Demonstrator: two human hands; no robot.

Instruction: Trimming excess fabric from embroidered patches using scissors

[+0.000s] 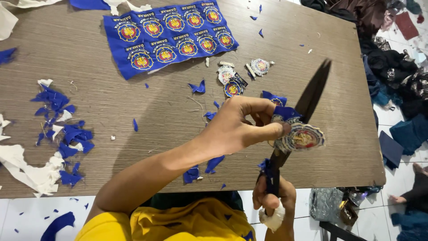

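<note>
Here my left hand (234, 129) pinches the light, floppy embroidered badge (303, 137) at its nine-o'clock edge, while my right hand (272, 196) is closed round the scissors (307, 105).

Blue fabric sheet (171, 35) bearing rows of red-and-yellow round emblems; held patch (303, 137) blue, red, yellow, white-edged; scissors (298, 120) black; table (111, 111) brown woodgrain; scraps (62, 129) blue and white.

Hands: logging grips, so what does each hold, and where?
Left hand pinches round embroidered patch at its edge; right hand grips black scissors by the handles.
</note>
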